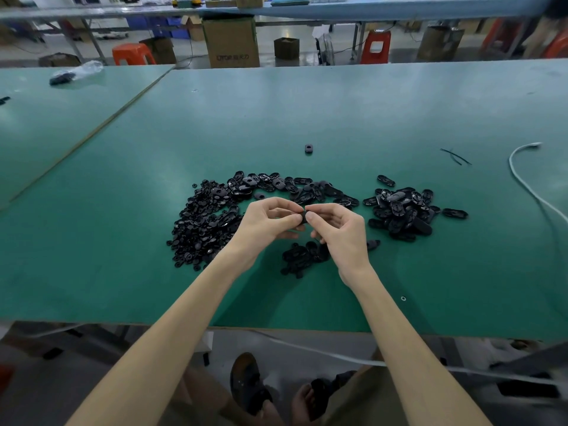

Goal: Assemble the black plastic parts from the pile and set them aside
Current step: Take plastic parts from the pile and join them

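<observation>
My left hand (270, 221) and my right hand (338, 229) meet above the green table (338, 112), both pinching one small black plastic part (304, 217) between their fingertips. A big pile of small round black parts (203, 222) lies to the left. Oval black parts (289, 187) spread in an arc behind my hands. Another heap of oval parts (402, 210) sits to the right. A small cluster of black parts (302, 258) lies on the table just below my hands. The held part is mostly hidden by my fingers.
A single black part (308, 148) lies alone farther back. A white cable (522, 179) curves along the right side, with thin black strips (455, 155) near it. A plastic bag with dark items (75, 72) lies far left. Boxes and red stools stand beyond the table.
</observation>
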